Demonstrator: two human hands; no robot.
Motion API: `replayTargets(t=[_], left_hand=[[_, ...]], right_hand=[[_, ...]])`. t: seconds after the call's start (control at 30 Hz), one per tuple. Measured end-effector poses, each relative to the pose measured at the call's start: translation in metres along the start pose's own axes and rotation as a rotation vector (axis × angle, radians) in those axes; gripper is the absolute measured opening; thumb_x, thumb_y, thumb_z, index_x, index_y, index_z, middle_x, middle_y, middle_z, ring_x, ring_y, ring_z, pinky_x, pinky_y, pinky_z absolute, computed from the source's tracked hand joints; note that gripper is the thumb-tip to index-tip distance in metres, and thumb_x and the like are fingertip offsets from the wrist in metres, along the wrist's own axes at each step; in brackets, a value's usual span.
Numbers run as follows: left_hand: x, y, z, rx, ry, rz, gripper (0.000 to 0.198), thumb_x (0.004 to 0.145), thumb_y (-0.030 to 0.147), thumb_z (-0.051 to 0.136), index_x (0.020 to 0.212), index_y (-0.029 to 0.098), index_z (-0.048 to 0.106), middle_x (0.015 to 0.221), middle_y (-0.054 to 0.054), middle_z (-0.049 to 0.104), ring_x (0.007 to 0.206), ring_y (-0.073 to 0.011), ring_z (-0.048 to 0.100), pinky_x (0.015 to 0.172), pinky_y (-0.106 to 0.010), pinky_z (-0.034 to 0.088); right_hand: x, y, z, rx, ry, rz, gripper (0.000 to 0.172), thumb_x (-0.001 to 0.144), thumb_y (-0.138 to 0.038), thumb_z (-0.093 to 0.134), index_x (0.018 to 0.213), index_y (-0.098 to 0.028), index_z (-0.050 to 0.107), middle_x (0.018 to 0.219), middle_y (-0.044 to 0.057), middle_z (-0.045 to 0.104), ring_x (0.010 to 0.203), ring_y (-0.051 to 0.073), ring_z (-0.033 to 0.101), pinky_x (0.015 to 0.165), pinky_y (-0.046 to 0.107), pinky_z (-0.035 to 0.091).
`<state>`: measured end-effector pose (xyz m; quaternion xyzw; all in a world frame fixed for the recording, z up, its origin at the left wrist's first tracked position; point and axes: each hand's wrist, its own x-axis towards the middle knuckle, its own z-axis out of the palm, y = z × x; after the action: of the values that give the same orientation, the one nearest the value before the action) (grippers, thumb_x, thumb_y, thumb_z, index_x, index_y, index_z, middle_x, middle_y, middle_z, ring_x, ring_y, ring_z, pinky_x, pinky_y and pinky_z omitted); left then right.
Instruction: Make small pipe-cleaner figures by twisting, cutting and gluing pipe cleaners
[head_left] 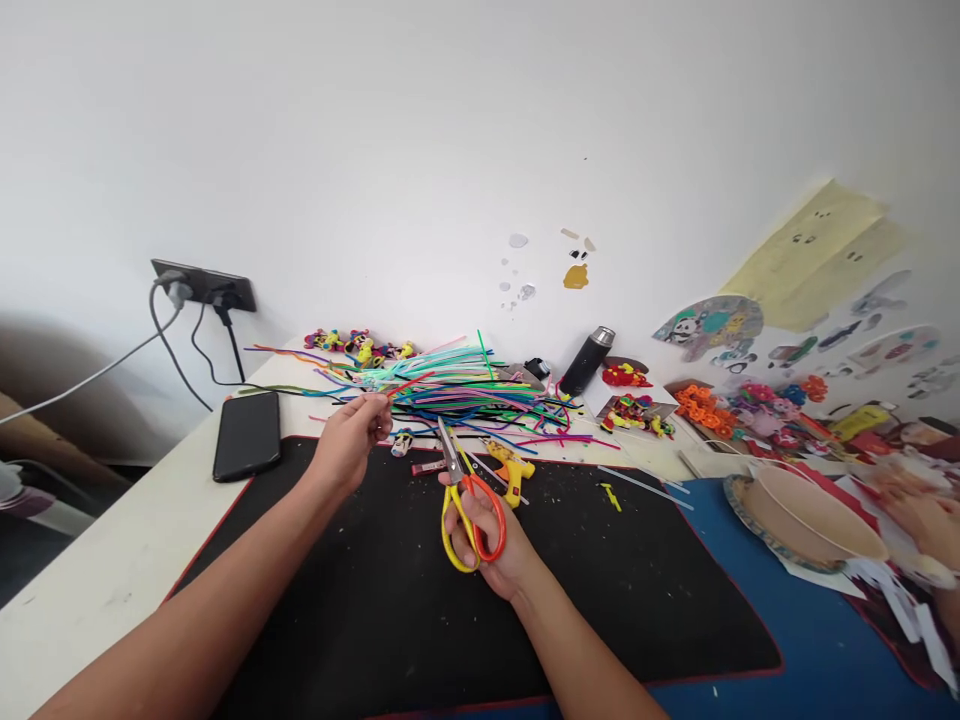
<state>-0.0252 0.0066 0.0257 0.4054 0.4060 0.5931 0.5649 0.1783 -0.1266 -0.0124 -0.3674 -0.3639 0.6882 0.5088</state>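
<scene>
My right hand point(491, 545) grips a pair of scissors point(463, 500) with yellow and orange handles, blades pointing away toward the pile. My left hand point(352, 435) is closed in a pinch on the end of some pipe cleaners pulled from a big heap of coloured pipe cleaners point(465, 395) at the back of the black mat point(375, 600). A yellow glue gun point(511, 467) lies just right of the scissor blades.
A black phone point(247, 435) lies at the left beside the mat. Plugged cables hang from a wall socket point(204, 285). A dark flask point(587, 362), small colourful figures point(360, 347), and a round tan bowl point(806, 510) stand around. Another person's hand point(919, 515) works at the far right.
</scene>
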Motion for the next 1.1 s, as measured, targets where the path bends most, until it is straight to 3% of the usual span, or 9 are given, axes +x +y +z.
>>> replayTargets(t=[0.1, 0.27, 0.47, 0.7, 1.1], left_hand=[[-0.005, -0.008, 0.005, 0.012, -0.016, -0.029, 0.032, 0.069, 0.046, 0.081, 0.071, 0.020, 0.063, 0.063, 0.002, 0.055, 0.058, -0.0134, 0.048, 0.054, -0.027, 0.037], [-0.003, -0.010, 0.003, -0.010, -0.002, -0.044, 0.034, 0.066, 0.046, 0.083, 0.070, 0.019, 0.063, 0.064, 0.002, 0.056, 0.058, -0.0129, 0.049, 0.056, -0.027, 0.038], [0.005, -0.009, -0.006, -0.024, 0.048, -0.044, 0.035, 0.065, 0.047, 0.081, 0.069, 0.019, 0.062, 0.065, 0.002, 0.056, 0.057, -0.0124, 0.048, 0.056, -0.026, 0.036], [0.001, -0.009, -0.004, 0.054, 0.021, -0.015, 0.036, 0.069, 0.048, 0.081, 0.064, 0.020, 0.059, 0.063, 0.002, 0.055, 0.058, -0.0127, 0.047, 0.056, -0.026, 0.037], [-0.007, -0.015, 0.001, 0.236, -0.082, -0.036, 0.035, 0.072, 0.050, 0.074, 0.064, 0.021, 0.058, 0.062, 0.003, 0.055, 0.057, -0.0133, 0.047, 0.058, -0.028, 0.036]], right_hand=[[0.012, -0.003, 0.006, -0.024, -0.004, -0.027, 0.066, 0.092, -0.071, 0.073, 0.129, -0.017, 0.068, 0.088, 0.005, 0.076, 0.039, 0.005, 0.048, 0.038, 0.020, 0.027], [0.033, -0.007, 0.013, -0.126, -0.034, -0.033, 0.079, 0.090, -0.080, 0.068, 0.136, -0.017, 0.061, 0.086, 0.007, 0.079, 0.043, 0.012, 0.063, 0.043, 0.021, 0.037], [0.041, -0.002, 0.013, -0.156, -0.097, 0.017, 0.091, 0.085, -0.089, 0.063, 0.140, -0.016, 0.058, 0.099, 0.014, 0.082, 0.062, 0.022, 0.078, 0.054, 0.026, 0.054], [0.040, 0.003, 0.021, -0.285, -0.006, -0.050, 0.081, 0.088, -0.082, 0.067, 0.127, -0.011, 0.065, 0.074, 0.006, 0.076, 0.037, 0.012, 0.058, 0.039, 0.022, 0.043], [0.027, 0.010, 0.021, -0.320, 0.060, -0.073, 0.077, 0.087, -0.080, 0.069, 0.124, -0.013, 0.065, 0.065, -0.001, 0.069, 0.036, 0.010, 0.055, 0.037, 0.020, 0.041]])
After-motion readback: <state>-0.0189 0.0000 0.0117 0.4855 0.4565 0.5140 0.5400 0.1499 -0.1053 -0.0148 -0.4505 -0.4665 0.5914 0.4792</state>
